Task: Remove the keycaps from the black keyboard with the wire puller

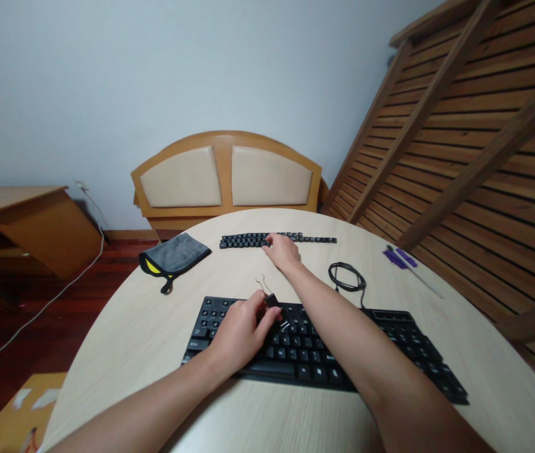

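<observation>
left hand (243, 324): closed on a wire tool (271, 300) by its black block, held over the keyboard
right hand (282, 251): fingertips placed at the loose keycaps (243, 240); whether one is pinched cannot be told
keyboard (312, 357): laid on the round table (121, 352), partly covered by the right forearm
loose keycaps: lined up in rows beyond the keyboard
cable (346, 289): coiled behind the keyboard
grey pouch (175, 251): laid left of the loose keycaps
</observation>
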The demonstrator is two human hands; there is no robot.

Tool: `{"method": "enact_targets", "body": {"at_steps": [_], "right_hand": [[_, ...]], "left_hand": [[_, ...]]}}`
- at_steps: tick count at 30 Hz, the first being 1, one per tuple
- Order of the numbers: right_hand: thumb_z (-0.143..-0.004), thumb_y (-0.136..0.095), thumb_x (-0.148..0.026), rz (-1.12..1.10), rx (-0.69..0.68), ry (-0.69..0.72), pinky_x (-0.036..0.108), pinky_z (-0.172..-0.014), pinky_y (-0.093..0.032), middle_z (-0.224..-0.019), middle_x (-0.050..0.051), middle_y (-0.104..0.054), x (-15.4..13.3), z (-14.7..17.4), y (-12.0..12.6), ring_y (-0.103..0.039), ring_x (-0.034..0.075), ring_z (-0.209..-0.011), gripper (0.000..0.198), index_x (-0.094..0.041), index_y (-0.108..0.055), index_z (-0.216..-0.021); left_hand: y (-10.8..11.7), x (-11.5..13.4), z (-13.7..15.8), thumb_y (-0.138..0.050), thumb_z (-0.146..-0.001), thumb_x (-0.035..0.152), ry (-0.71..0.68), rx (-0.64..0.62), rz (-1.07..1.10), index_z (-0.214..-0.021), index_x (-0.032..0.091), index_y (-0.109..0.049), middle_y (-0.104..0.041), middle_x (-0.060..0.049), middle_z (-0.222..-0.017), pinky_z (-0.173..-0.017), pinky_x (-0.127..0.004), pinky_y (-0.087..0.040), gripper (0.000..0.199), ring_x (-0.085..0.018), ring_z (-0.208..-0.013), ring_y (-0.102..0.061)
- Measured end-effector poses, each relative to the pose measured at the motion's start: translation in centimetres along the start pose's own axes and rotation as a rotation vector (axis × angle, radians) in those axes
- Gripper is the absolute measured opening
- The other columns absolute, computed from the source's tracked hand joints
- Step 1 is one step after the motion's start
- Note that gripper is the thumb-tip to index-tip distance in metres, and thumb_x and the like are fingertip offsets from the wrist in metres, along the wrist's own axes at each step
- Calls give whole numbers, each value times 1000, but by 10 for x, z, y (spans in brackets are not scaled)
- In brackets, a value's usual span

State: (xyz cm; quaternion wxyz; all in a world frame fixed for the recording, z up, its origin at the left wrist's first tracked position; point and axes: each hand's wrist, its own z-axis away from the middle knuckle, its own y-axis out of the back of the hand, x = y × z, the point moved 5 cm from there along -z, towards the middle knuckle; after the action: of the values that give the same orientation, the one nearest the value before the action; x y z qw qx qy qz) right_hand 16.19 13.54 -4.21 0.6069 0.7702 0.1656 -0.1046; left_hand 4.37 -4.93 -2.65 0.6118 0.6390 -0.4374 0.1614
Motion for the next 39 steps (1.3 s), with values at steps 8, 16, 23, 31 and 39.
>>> {"method": "enact_targets", "body": {"at_steps": [8,16,23,31,39], "right_hand": [[-79,-69,-27,88,-66,68,34,-88,-47,-121,13,-65,2,8,21,-62,27,-108,51,-19,-54,-127],[-83,-60,-20,143,-173,216,35,-97,-42,-128,13,-61,21,40,38,-57,26,-115,44,-16,-56,-127],[-90,-47,-17,114,-200,327,32,-100,-38,-125,10,-64,14,34,21,-54,24,-116,32,-18,-65,-116],[-89,-46,-14,88,-189,337,33,-98,-37,-127,9,-62,11,24,12,-52,23,-112,34,-17,-62,-119],[-90,-45,-13,75,-168,320,33,-97,-37,-126,6,-63,9,26,12,-49,23,-111,33,-18,-61,-118]], "left_hand": [[1,3,-1,-51,-94,31,-2,-7,-27,-86,19,-59,-72,-4,-81,-67,-30,-45,17,-22,-75,-66],[0,2,0,-51,-95,32,-17,1,-41,-88,19,-59,-71,-3,-81,-67,-31,-45,17,-21,-73,-65],[1,3,-1,-50,-95,32,-14,9,-30,-86,19,-59,-71,-3,-79,-67,-30,-44,18,-21,-73,-65],[2,2,-1,-51,-95,32,-8,5,-32,-86,19,-58,-71,-4,-78,-67,-31,-45,18,-21,-72,-65],[3,4,0,-51,-94,34,-22,22,11,-87,20,-60,-72,-5,-78,-71,-32,-49,18,-23,-75,-68]]}}
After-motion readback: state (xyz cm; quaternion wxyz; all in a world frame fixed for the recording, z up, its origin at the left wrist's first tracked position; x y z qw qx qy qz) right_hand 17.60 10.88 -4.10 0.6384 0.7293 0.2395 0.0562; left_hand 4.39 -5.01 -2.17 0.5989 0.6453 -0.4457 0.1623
